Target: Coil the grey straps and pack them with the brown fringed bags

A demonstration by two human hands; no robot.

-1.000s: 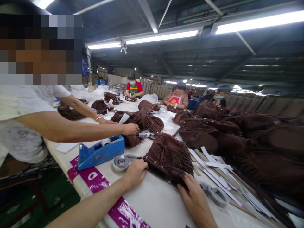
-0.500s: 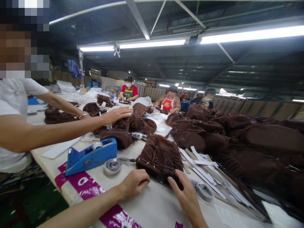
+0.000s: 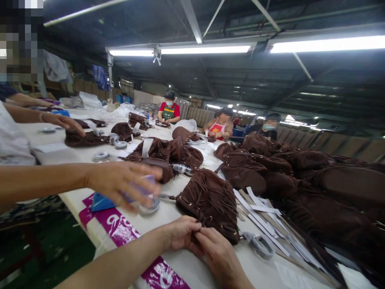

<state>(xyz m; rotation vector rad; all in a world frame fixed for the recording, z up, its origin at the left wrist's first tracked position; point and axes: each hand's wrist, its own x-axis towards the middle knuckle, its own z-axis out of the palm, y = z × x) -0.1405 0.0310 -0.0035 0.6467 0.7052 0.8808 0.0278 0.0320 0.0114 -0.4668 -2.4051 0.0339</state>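
Note:
A dark brown fringed bag [image 3: 207,196] with metal eyelets lies on the white table in front of me. My left hand [image 3: 182,233] and my right hand [image 3: 215,249] meet at its near edge, fingertips touching. Both hands are closed in a pinch, and whatever lies between the fingers is hidden. A wrapped strap coil [image 3: 261,245] rests at the bag's right, beside my right hand. Another wrapped coil [image 3: 149,205] lies at its left, partly behind a co-worker's blurred hand [image 3: 123,182].
That co-worker's arm reaches across a blue tape dispenser [image 3: 104,202]. White and grey strips [image 3: 264,224] lie to the right, before a large heap of brown bags [image 3: 339,184]. More bags [image 3: 162,154] lie farther back, where several people sit. Purple printed plastic [image 3: 120,226] covers the near left edge.
My hands have come together at the bag's near edge; before, they were apart on either side. The co-worker's near hand has moved from above the farther bags to the tape dispenser.

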